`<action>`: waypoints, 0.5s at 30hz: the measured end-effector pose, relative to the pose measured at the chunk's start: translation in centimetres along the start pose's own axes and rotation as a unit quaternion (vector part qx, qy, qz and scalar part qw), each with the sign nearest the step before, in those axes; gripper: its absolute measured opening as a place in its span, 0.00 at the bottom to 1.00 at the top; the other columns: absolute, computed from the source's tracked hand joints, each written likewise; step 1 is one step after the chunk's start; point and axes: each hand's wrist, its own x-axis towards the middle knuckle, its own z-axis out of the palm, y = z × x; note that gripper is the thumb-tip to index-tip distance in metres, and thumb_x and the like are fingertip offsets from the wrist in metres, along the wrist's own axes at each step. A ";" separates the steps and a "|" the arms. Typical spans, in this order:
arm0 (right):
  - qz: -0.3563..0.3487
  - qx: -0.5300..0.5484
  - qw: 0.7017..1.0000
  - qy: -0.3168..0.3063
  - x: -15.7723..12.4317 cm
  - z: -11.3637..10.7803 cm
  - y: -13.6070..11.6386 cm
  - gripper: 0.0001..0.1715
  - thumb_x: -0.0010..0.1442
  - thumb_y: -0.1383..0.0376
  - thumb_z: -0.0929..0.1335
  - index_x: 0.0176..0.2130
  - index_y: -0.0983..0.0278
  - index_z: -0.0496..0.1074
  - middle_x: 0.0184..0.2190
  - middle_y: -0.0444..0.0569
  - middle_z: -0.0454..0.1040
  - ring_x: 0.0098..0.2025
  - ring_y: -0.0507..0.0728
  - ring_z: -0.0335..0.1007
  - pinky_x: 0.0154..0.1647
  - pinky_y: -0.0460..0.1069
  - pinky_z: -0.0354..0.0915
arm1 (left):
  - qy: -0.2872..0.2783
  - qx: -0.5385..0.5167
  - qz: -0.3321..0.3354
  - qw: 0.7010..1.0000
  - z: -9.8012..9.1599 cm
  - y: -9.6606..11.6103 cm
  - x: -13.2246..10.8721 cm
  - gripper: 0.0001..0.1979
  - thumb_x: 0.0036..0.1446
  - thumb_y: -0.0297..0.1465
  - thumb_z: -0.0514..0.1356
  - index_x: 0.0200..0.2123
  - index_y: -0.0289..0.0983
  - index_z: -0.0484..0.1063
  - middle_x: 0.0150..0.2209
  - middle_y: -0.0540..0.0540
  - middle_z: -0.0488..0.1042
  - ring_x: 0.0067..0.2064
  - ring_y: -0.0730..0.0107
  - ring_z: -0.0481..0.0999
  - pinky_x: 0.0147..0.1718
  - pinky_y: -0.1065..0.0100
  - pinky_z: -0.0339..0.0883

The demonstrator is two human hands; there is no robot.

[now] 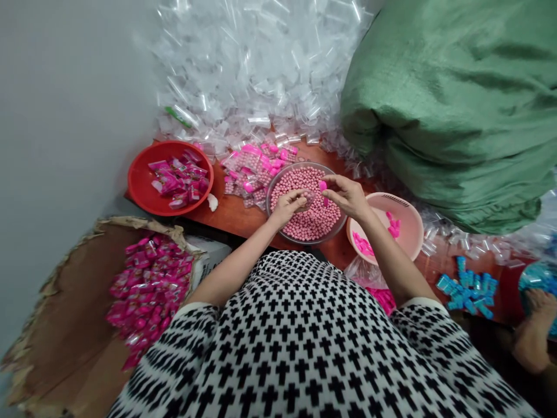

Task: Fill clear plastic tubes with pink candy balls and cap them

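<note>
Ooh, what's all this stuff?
Sack: one, green, upper right
Clear containers: countless, transparent, back
Red bowl: one, red, left
Packets: many, pink, red bowl and carton
Carton: one, brown, lower left
Filled containers: many, pink, centre
Bead bowl: one, grey, centre
Beads: countless, pink, bead bowl
Basin: one, pink, right
Caps: many, pink, basin
Blue tubes: many, blue, right
Table: one, brown, middle
Someone's limb: one, right edge
Shirt: one, black-white, bottom
Left hand: one, over beads
Right hand: one, holding cap

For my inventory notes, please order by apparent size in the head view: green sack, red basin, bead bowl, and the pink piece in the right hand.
1. Green sack
2. Red basin and bead bowl: too alike to rank
3. Pink piece
</note>
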 end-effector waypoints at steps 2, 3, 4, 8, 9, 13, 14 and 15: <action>-0.026 -0.026 0.999 -0.018 0.1 -0.1 -0.4 0.22 0.61 0.52 0.67 0.48 0.62 0.74 0.44 0.53 0.77 0.43 0.58 0.73 0.43 0.51 0.67 | 0.002 0.037 0.025 0.999 0.4 0.0 0.0 0.29 0.45 0.47 0.69 0.47 0.35 0.76 0.44 0.42 0.78 0.45 0.60 0.78 0.45 0.57 0.75; -0.037 -0.037 0.998 -0.031 0.1 -0.1 -0.6 0.21 0.61 0.52 0.67 0.48 0.62 0.74 0.44 0.53 0.77 0.43 0.58 0.73 0.44 0.51 0.67 | 0.001 0.053 0.035 0.998 0.6 0.0 0.0 0.29 0.45 0.47 0.69 0.47 0.34 0.76 0.43 0.42 0.78 0.45 0.61 0.78 0.45 0.58 0.75; -0.045 -0.045 0.997 -0.044 0.1 0.0 -0.7 0.21 0.62 0.52 0.67 0.48 0.62 0.74 0.43 0.53 0.77 0.43 0.58 0.73 0.44 0.51 0.67 | -0.002 0.065 0.042 0.997 0.7 0.1 0.0 0.29 0.46 0.47 0.69 0.47 0.34 0.76 0.43 0.43 0.78 0.44 0.61 0.78 0.45 0.59 0.75; -0.055 -0.052 0.996 -0.055 -0.2 0.1 -0.4 0.21 0.63 0.51 0.65 0.47 0.63 0.74 0.40 0.53 0.77 0.38 0.56 0.72 0.40 0.50 0.66 | -0.020 0.094 0.054 0.994 1.3 0.2 0.0 0.29 0.47 0.48 0.67 0.47 0.35 0.77 0.44 0.43 0.78 0.44 0.62 0.78 0.45 0.60 0.74; -0.053 -0.054 0.996 -0.054 -0.3 0.2 -0.3 0.22 0.63 0.51 0.65 0.47 0.62 0.74 0.40 0.52 0.77 0.37 0.56 0.71 0.39 0.49 0.66 | -0.020 0.101 0.059 0.993 1.4 0.2 0.0 0.28 0.47 0.48 0.67 0.47 0.35 0.77 0.44 0.43 0.78 0.44 0.62 0.78 0.45 0.60 0.74; -0.048 -0.077 0.994 -0.061 -0.5 0.0 -0.2 0.21 0.63 0.49 0.65 0.42 0.62 0.74 0.34 0.50 0.75 0.34 0.55 0.69 0.37 0.48 0.64 | -0.017 0.153 0.088 0.984 1.4 0.5 -0.1 0.24 0.50 0.46 0.65 0.45 0.36 0.78 0.45 0.42 0.79 0.45 0.61 0.78 0.45 0.61 0.73; -0.049 -0.084 0.993 -0.062 -0.6 0.0 -0.3 0.20 0.63 0.49 0.65 0.40 0.63 0.74 0.32 0.50 0.75 0.33 0.55 0.68 0.36 0.48 0.63 | -0.015 0.168 0.097 0.981 1.4 0.7 -0.2 0.23 0.51 0.46 0.65 0.45 0.36 0.79 0.45 0.42 0.79 0.45 0.61 0.77 0.45 0.62 0.72; -0.053 -0.092 0.992 -0.063 -0.7 0.0 -0.4 0.20 0.63 0.50 0.65 0.39 0.63 0.73 0.31 0.49 0.74 0.33 0.54 0.67 0.36 0.48 0.62 | -0.015 0.182 0.104 0.978 1.4 0.8 -0.3 0.22 0.52 0.45 0.64 0.45 0.37 0.79 0.44 0.42 0.79 0.44 0.61 0.78 0.45 0.62 0.72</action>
